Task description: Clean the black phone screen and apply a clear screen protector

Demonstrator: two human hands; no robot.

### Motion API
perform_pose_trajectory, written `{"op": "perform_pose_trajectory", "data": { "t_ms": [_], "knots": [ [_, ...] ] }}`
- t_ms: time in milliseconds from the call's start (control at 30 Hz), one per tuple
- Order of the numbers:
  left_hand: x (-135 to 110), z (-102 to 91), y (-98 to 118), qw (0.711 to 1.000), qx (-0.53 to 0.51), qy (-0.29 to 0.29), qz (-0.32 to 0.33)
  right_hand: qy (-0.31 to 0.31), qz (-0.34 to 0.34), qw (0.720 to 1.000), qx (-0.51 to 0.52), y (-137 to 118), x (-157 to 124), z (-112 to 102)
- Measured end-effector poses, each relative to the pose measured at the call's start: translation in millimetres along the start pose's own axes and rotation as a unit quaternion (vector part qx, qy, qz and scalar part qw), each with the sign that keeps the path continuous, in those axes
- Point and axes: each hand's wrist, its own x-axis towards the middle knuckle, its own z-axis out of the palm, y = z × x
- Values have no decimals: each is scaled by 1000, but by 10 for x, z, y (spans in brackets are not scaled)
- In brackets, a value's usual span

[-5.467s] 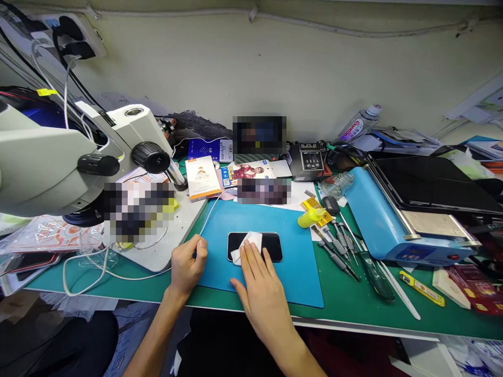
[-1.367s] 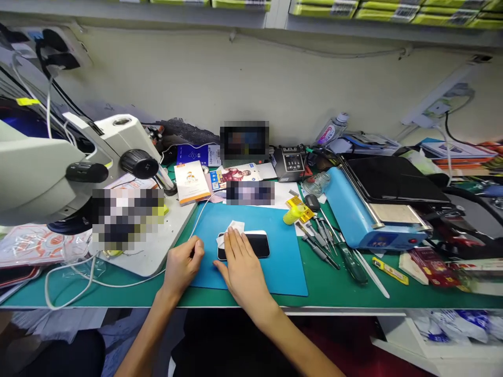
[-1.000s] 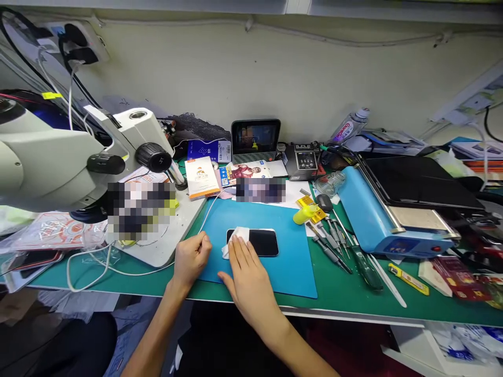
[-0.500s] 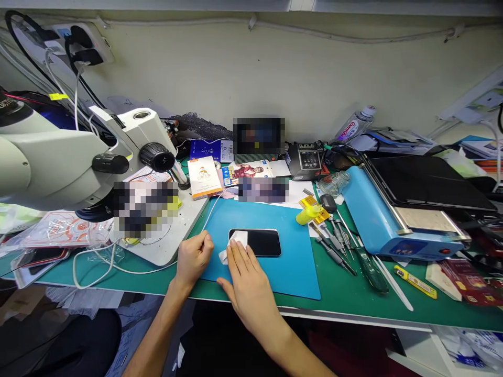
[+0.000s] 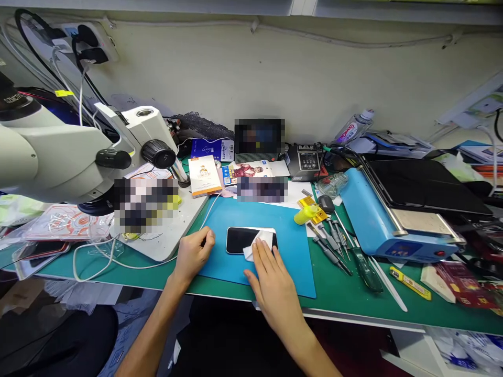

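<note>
A phone [image 5: 238,241] with a dark screen and pale rim lies flat on the blue mat [image 5: 271,280]. My right hand [image 5: 273,275] lies with its fingers stretched out and flat over a white tissue [image 5: 265,239], pressing it onto the right part of the screen. The tissue's corners show around the fingertips. Left of the phone, my left hand [image 5: 194,253] rests in a loose fist at the mat's edge, apart from the phone. No object shows in that fist, though its palm side is hidden.
A white microscope [image 5: 51,157] overhangs the left side, its pale base [image 5: 173,241] near my left fist. Screwdrivers [image 5: 334,254], a yellow bottle [image 5: 306,214] and a yellow cutter [image 5: 410,283] lie to the right. Beyond them stands a blue heating machine [image 5: 365,220].
My right hand has slid the tissue rightward across the screen, from its left end to its right part. My left fist stays in place. The view has shifted slightly.
</note>
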Motion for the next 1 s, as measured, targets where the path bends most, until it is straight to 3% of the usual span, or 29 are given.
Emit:
{"op": "perform_pose_trajectory", "data": {
  "t_ms": [167, 433, 567, 733, 1000],
  "knots": [
    [-10, -20, -6, 999, -4, -6, 36, 14, 42, 999, -6, 171, 175, 102],
    [69, 19, 36, 987, 43, -86, 126, 18, 47, 999, 0, 113, -230, -28],
    [72, 50, 53, 978, 75, -121, 155, 19, 50, 999, 3, 265, -58, 52],
    [55, 39, 30, 975, 95, -121, 161, 34, 59, 998, 15, 373, 132, 148],
    [34, 22, 23, 977, 96, -113, 152, 59, 41, 997, 21, 224, -259, 16]
  ]
}}
